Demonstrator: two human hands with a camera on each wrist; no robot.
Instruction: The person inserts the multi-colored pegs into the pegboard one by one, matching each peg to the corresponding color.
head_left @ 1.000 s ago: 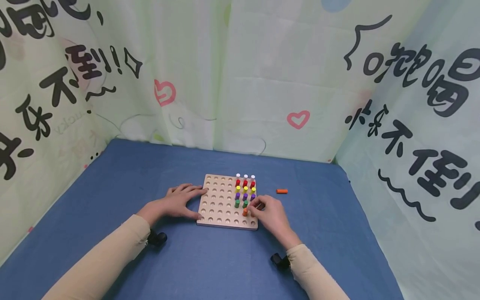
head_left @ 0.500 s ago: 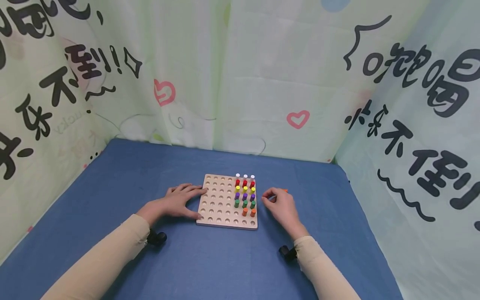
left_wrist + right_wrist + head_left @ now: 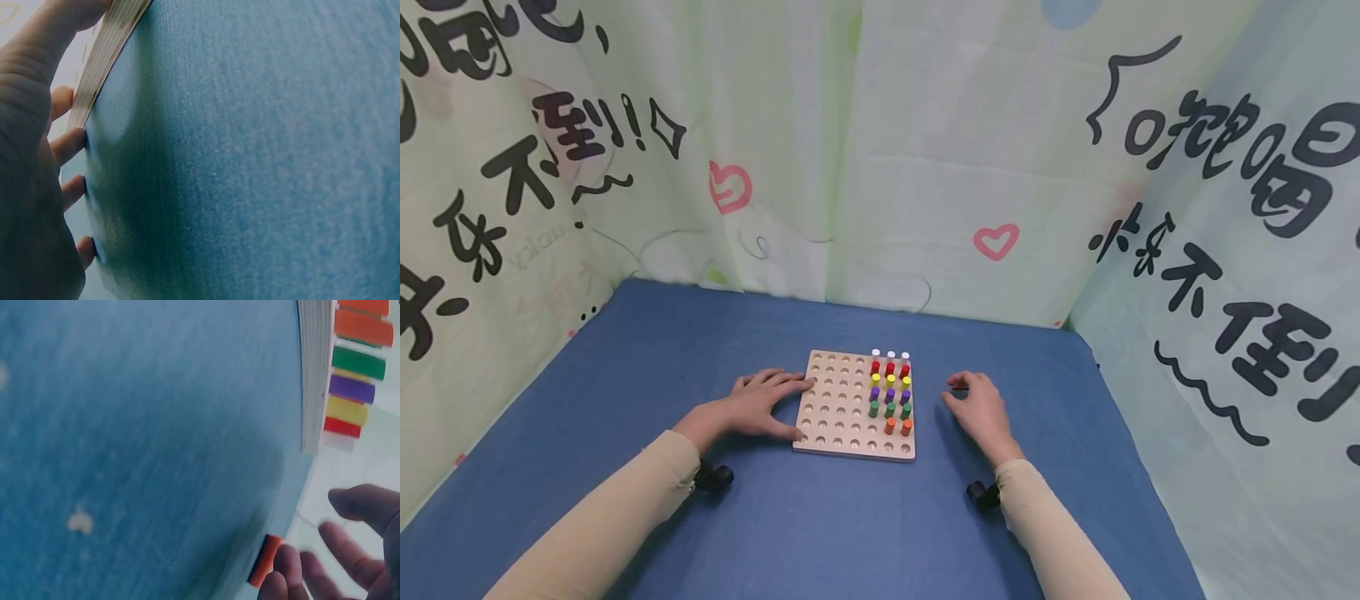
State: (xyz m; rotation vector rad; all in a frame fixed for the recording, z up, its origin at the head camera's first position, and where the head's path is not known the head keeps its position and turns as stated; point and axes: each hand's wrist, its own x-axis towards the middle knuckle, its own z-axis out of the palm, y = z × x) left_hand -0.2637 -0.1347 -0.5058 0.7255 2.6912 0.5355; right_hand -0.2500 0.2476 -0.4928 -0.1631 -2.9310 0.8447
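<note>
A wooden pegboard (image 3: 835, 408) lies on the blue table. Coloured pegs stand in its right-hand columns, in rows of white, red, yellow, purple (image 3: 890, 396) and green, with two orange pegs (image 3: 906, 427) in front. My left hand (image 3: 763, 402) rests along the board's left edge, fingers spread and thumb at the near corner. Right of the board, my right hand (image 3: 981, 412) is low over the table. In the right wrist view a loose orange peg (image 3: 265, 562) lies by its fingertips, which partly overlap it; thumb and index finger stand apart. The head view hides this peg behind the hand.
Several holes (image 3: 826, 408) in the board's left columns hold no pegs. Black wrist cameras (image 3: 713, 477) are strapped at both wrists. A printed pale curtain (image 3: 925, 208) hangs behind the blue tabletop (image 3: 850, 533) and along both sides.
My right hand has left the board and moved right to the loose orange peg. A second orange peg now stands in the front row. The left hand has stayed put.
</note>
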